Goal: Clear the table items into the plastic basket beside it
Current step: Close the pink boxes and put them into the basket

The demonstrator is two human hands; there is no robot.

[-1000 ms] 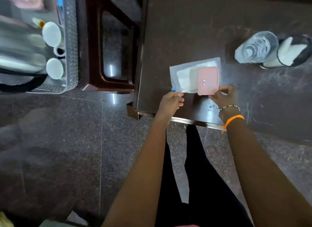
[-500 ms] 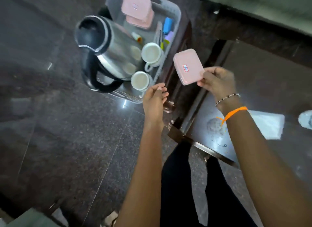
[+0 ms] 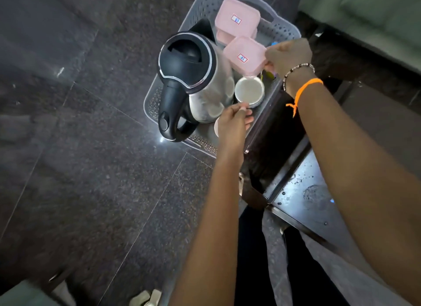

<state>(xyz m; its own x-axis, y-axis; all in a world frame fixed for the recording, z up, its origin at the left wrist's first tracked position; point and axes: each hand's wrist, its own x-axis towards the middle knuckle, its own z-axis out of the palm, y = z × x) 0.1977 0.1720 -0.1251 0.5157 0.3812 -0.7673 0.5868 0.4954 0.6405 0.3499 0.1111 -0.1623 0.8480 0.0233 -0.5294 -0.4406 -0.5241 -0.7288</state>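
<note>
A grey perforated plastic basket [image 3: 282, 30] sits on the dark floor beside the table [image 3: 303, 198]. Inside it stand a steel kettle [image 3: 205, 96] with a black lid and handle, a white cup [image 3: 249, 91], and pink lidded boxes [image 3: 237, 20] at the far end. My right hand [image 3: 288, 55] grips one more pink box [image 3: 245, 55] by its edge, holding it over the basket above the cup. My left hand [image 3: 232, 125] hovers low over the basket's near end with loosely curled fingers, partly hiding a second white cup [image 3: 216, 128].
A dark wooden stool frame [image 3: 273, 132] stands between basket and table. A green cushioned seat [image 3: 376, 16] fills the upper right. Polished dark floor tiles [image 3: 91, 146] spread to the left. My legs are below the table's corner.
My right hand lifted the pink box off the table and carried it left, now over the basket. My left hand moved from the table edge down to the basket's near end.
</note>
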